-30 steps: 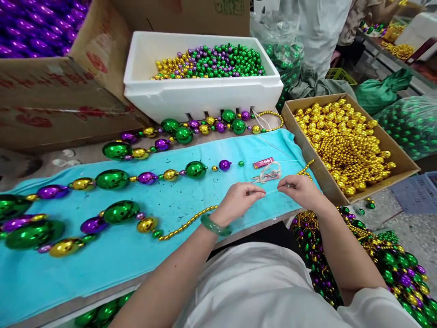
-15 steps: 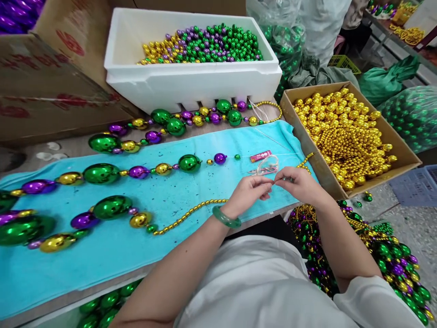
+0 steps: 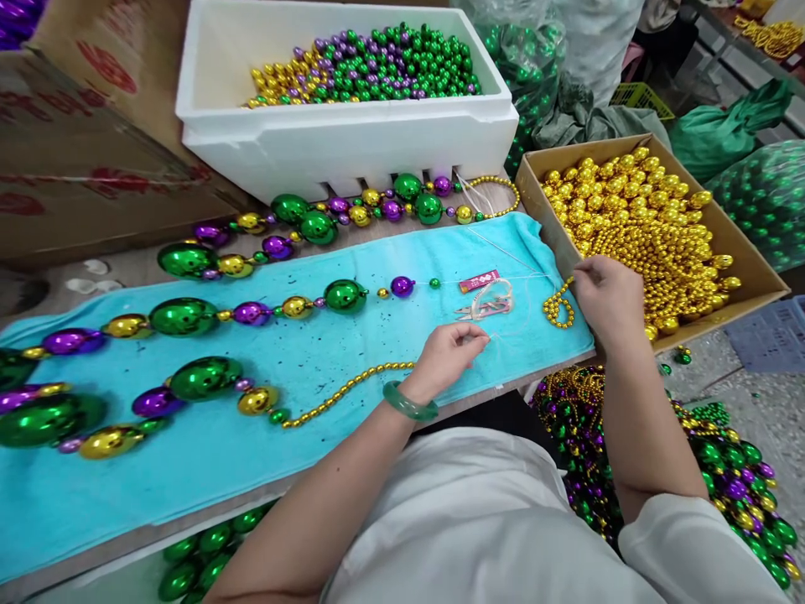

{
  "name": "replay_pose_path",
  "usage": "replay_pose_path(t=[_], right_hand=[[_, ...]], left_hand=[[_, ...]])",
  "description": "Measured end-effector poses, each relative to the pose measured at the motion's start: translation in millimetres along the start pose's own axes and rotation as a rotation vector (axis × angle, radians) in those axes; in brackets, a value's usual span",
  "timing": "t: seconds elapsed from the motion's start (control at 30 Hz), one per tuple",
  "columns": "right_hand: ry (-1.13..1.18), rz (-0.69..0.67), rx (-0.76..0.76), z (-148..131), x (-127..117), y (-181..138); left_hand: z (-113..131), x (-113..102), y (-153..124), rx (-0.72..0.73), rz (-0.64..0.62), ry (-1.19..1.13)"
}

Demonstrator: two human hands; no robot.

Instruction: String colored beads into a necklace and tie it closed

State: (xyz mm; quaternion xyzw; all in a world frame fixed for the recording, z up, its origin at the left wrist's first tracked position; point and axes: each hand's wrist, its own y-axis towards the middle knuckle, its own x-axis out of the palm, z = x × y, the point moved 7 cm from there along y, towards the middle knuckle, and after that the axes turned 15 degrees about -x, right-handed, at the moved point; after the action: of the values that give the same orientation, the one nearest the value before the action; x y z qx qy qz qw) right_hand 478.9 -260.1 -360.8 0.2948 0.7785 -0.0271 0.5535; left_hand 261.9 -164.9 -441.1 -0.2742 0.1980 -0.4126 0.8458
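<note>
My left hand (image 3: 448, 356), with a green bangle (image 3: 410, 403) on its wrist, rests on the turquoise towel (image 3: 314, 369) and pinches a thin clear thread. That thread runs toward a strand of small gold beads (image 3: 350, 391) and a string of large green, purple and gold balls (image 3: 251, 312). My right hand (image 3: 607, 295) is closed at the towel's right edge, beside the cardboard box of gold beads (image 3: 654, 226). It pinches a short loop of small gold beads (image 3: 558, 307). Small snips (image 3: 484, 304) and a pink tag (image 3: 479, 280) lie between my hands.
A white foam box (image 3: 345, 134) of mixed green, purple and gold beads stands behind the towel, with another big-bead string (image 3: 352, 214) in front of it. Cardboard cartons (image 3: 75, 159) sit at the left. Heaps of bead necklaces (image 3: 723, 478) lie on the floor at the right.
My hands were together, working the thread. My right hand has moved right to the gold bead loop by the cardboard box, while my left hand stays on the thread.
</note>
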Motion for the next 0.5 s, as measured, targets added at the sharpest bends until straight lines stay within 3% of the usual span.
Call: replay_pose_path(t=[0.13, 0.23, 0.33, 0.5], right_hand=[[0.074, -0.320, -0.408, -57, 66, -6], [-0.042, -0.468, -0.522, -77, 105, -16], [-0.087, -0.491, -0.548, -77, 117, -18], [0.039, -0.461, -0.456, -58, 105, -12]], left_hand=[[-2, 1, -3, -0.005, -0.026, -0.068], [-5, 0, -6, -0.027, -0.039, -0.113], [-6, -4, -10, -0.031, -0.028, -0.151], [-3, -9, -14, -0.047, -0.010, -0.259]])
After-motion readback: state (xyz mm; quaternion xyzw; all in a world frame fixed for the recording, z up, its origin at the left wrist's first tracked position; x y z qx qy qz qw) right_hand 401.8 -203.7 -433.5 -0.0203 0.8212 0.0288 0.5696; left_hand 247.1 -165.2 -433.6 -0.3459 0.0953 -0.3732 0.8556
